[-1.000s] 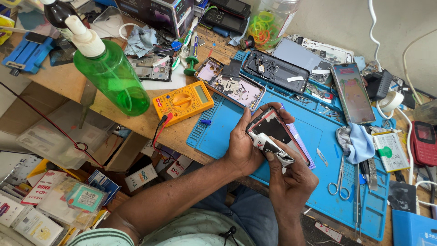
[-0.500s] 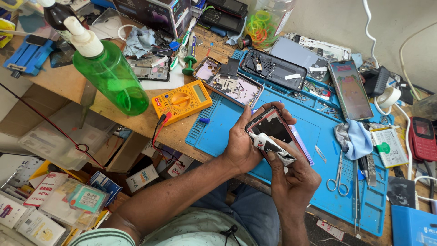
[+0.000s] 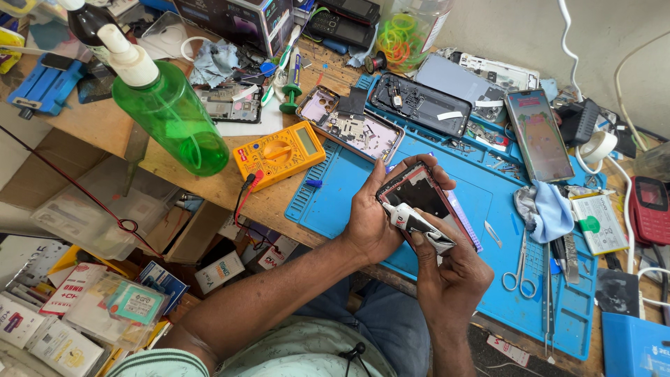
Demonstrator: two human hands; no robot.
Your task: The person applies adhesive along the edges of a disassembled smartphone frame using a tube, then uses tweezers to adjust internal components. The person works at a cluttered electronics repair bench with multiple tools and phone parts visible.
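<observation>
My left hand grips a red-framed phone body, open side up, above the blue work mat. My right hand holds a small white and black glue tube, its tip against the lower left edge of the phone frame. Both hands meet over the front part of the mat. My right fingers hide the tube's back end.
A yellow multimeter and a green spray bottle stand to the left. Opened phones and a lit phone lie at the back of the mat. Scissors, tweezers and a blue cloth lie to the right.
The hands, the phone frame and the tube keep almost the same pose. The view has shifted only slightly.
</observation>
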